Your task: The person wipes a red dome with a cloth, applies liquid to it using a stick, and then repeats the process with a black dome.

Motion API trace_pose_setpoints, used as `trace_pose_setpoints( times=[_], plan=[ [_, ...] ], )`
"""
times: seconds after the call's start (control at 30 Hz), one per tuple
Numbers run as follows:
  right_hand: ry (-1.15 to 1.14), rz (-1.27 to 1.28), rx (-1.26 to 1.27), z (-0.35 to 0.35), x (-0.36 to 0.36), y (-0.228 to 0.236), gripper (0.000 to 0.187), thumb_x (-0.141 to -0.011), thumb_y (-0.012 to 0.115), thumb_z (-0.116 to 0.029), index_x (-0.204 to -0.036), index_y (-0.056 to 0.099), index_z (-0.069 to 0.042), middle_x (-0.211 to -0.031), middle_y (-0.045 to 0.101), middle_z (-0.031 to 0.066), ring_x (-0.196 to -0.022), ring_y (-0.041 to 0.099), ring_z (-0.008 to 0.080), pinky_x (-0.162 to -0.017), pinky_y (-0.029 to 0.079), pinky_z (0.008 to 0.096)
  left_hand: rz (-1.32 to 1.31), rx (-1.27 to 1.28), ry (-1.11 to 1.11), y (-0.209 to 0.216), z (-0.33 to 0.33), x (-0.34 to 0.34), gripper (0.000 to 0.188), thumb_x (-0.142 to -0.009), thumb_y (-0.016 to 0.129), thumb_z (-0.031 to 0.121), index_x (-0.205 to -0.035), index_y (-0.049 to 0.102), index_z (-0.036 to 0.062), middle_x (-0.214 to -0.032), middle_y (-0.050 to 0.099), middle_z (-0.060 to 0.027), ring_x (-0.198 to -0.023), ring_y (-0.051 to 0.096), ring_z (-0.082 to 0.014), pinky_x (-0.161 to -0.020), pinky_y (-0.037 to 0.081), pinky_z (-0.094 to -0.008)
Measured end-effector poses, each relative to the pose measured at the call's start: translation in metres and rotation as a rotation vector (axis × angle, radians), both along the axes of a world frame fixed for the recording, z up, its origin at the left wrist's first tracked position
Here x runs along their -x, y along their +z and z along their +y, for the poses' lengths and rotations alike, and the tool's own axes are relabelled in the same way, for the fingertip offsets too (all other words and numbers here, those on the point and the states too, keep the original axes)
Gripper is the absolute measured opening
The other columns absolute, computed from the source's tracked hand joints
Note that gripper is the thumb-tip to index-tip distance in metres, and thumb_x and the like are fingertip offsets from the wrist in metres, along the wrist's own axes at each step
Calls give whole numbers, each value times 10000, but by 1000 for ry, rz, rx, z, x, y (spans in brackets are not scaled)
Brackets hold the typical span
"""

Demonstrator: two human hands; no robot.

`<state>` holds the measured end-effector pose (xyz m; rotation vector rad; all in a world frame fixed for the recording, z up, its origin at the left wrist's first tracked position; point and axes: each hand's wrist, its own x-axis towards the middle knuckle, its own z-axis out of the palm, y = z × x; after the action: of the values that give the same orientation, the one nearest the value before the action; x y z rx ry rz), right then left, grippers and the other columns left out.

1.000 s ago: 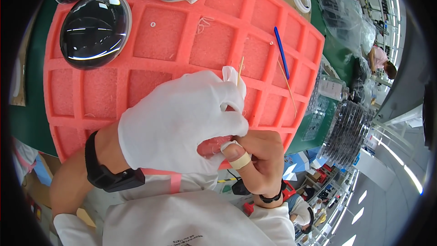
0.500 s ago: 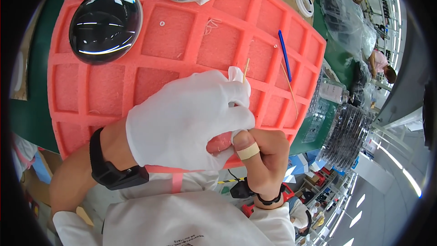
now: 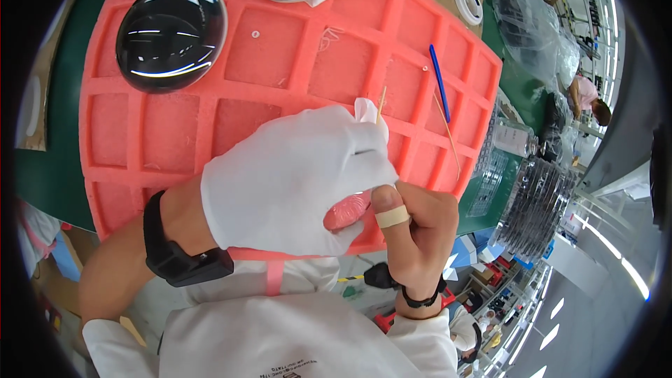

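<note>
I see my left hand (image 3: 294, 182), in a white glove, curled shut around a small clear lens I can barely make out, low on the red foam tray (image 3: 168, 133). My bare right hand (image 3: 413, 231), thumb taped, pinches a thin wooden stick (image 3: 381, 103) that pokes up past the glove. I judge the stick tip could scratch the lens if it slips. A large dark lens (image 3: 171, 35) sits at the tray's far left corner.

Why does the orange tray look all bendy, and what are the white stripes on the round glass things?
Head view: the fisheye lens bows the orange tray toward the dark rim; the stripes on the big glass lens are glare from ceiling lights; the gloved left hand looks sharp and evenly lit.
</note>
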<state>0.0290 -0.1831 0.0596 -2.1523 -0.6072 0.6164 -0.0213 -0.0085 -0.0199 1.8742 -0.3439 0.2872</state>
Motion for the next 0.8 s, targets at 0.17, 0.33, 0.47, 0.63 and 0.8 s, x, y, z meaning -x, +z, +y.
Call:
trace_pose_setpoints(
  times=[0.17, 0.33, 0.47, 0.63, 0.8],
  plan=[
    [193, -96, -40, -17, -5, -6, 318, -949, 648, -102, -675, 555, 30, -537, 364, 85, -472, 321, 154, -455, 256, 327, 34, 71, 34, 7, -2, -1, 289, -640, 790, 69, -899, 667, 109, -889, 614, -34, -786, 579, -251, -652, 495, -341],
    [-104, -51, -38, -43, -9, -13, 352, -993, 611, -145, -697, 512, 19, -565, 319, 19, -539, 285, 92, -478, 223, 297, 380, 382, 31, 31, -6, -5, 113, -807, 632, -9, -902, 663, 42, -855, 629, -68, -763, 610, -170, -664, 502, -317],
    [-161, -14, -140, -50, -1, -16, 370, -1016, 583, -162, -707, 483, 17, -578, 328, 8, -560, 282, 77, -485, 228, 287, 538, 528, 51, 27, -4, -15, 210, -977, 462, 28, -1004, 668, -4, -929, 686, -90, -870, 645, -151, -784, 511, -299],
    [-151, 112, -97, -50, 6, -16, 366, -1035, 544, -182, -735, 504, 23, -612, 368, -2, -588, 309, 74, -511, 256, 284, 286, 225, 198, 23, 10, 3, 290, -983, 440, 29, -1216, 600, -34, -1081, 682, -160, -990, 655, -223, -921, 503, -311],
    [-81, 162, -12, -47, 4, -11, 346, -1048, 519, -181, -772, 523, 28, -650, 409, -10, -628, 327, 81, -544, 286, 281, 101, 34, 20, 26, 21, 29, 420, -836, 568, 8, -1255, 590, -20, -1304, 600, -181, -1203, 588, -325, -1042, 449, -399]
  ],
)
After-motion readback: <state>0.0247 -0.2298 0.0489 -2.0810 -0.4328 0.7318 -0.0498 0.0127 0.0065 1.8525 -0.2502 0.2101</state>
